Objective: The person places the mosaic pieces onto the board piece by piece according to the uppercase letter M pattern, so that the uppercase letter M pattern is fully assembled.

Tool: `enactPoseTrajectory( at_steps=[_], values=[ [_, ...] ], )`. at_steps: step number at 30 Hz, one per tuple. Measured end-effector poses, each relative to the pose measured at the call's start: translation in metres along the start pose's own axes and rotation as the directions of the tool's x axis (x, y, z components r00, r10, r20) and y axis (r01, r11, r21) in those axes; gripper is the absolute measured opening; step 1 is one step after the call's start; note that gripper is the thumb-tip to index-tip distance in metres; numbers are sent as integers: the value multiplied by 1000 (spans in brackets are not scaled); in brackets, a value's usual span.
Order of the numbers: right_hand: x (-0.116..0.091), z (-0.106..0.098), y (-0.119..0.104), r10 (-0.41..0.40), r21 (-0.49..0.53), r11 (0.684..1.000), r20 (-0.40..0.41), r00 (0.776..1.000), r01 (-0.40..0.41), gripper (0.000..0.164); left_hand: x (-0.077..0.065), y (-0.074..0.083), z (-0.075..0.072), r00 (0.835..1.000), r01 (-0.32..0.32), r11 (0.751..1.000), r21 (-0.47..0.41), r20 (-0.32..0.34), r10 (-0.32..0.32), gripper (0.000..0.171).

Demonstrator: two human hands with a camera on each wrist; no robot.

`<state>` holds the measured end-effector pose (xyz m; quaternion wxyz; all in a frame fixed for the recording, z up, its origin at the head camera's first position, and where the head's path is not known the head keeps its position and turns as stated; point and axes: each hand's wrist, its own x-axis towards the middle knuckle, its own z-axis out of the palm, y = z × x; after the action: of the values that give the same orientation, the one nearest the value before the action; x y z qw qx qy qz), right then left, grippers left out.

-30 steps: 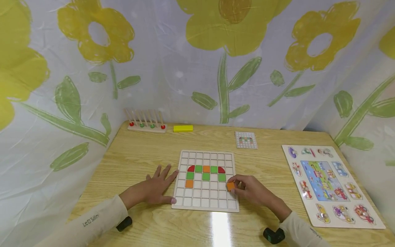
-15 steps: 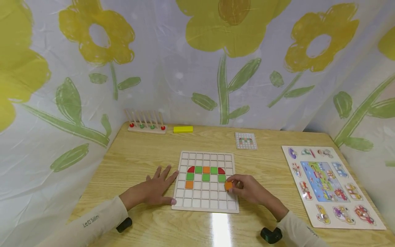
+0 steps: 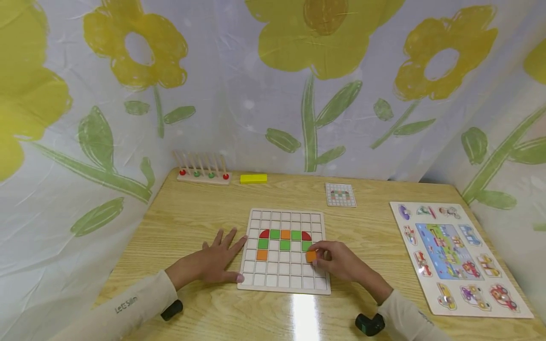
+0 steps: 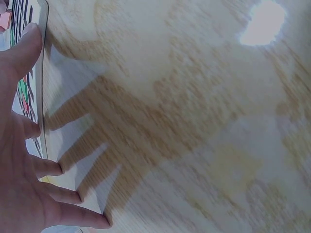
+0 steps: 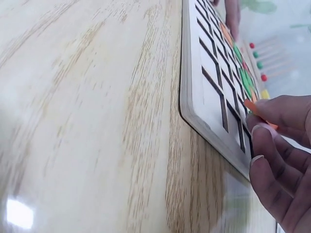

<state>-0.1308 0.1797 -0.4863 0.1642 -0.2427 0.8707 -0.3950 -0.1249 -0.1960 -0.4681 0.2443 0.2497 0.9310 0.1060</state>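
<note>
A wooden grid board (image 3: 284,280) lies on the table with red, green and orange tiles set in its cells. My right hand (image 3: 343,261) pinches an orange square tile (image 3: 311,256) over the board's right side, just below a green tile (image 3: 306,246). In the right wrist view this orange tile (image 5: 260,114) is tilted between thumb and fingers, close over the cells. At the board's left edge my left hand (image 3: 213,261) lies spread, thumb and index fingertip right at the rim. The left wrist view shows the straight fingers of that hand (image 4: 29,174) beside the board's edge.
A small pattern card (image 3: 340,194) lies behind the board. At the right is a knobbed vehicle puzzle (image 3: 460,258). A peg stand with beads (image 3: 204,175) and a yellow block (image 3: 253,178) sit along the back edge, before a flowered curtain.
My right hand has moved left with the orange tile, from the board's right rim to over the cells beneath the green tile. My left hand has stayed in place.
</note>
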Motion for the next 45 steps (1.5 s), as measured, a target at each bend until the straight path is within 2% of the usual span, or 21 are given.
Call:
enactPoseTrajectory(
  at_steps=[10,27,45],
  values=[
    [3,5,-3,51,10,999,4,999,-51,29,3,-2,3,1000,8,1000,10,6,-8,103],
    [10,9,-9,82,-67,994,-22,996,-84,26,0,1,0,1000,-2,1000,-13,-6,1,103],
    [8,10,-13,66,-112,991,-38,997,-70,22,0,0,-1,1000,-17,1000,-5,-19,17,103]
  ],
)
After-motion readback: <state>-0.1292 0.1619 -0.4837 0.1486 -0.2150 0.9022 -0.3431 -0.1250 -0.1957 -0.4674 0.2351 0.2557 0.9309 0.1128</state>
